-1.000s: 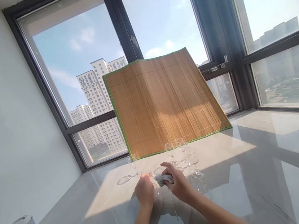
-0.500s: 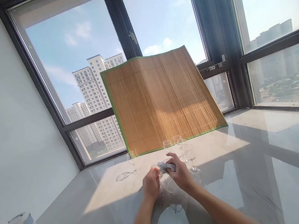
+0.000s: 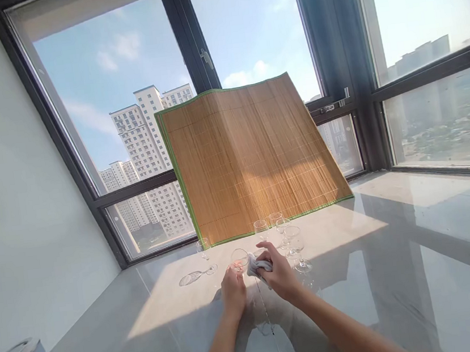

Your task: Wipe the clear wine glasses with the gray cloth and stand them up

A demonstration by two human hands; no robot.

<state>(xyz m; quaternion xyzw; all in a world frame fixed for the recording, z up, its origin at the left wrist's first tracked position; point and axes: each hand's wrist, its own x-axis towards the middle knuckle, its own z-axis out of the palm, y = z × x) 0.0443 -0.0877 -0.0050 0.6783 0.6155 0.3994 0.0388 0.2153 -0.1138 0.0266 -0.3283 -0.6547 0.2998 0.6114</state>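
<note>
Jutting from closed left grip (image 3: 234, 291): glass (image 3: 239, 260); right grip (image 3: 280, 274) pinching cloth (image 3: 256, 266) beside it.

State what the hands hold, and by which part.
The left hand holds a glass below the rim, the exact spot hidden; the right hand grips a bunched cloth by its right-hand side.

Glossy grey surface (image 3: 376, 278), one stemmed glass (image 3: 203, 246) at left, four glasses (image 3: 295, 239) grouped right, mat (image 3: 254, 156) propped behind
</note>
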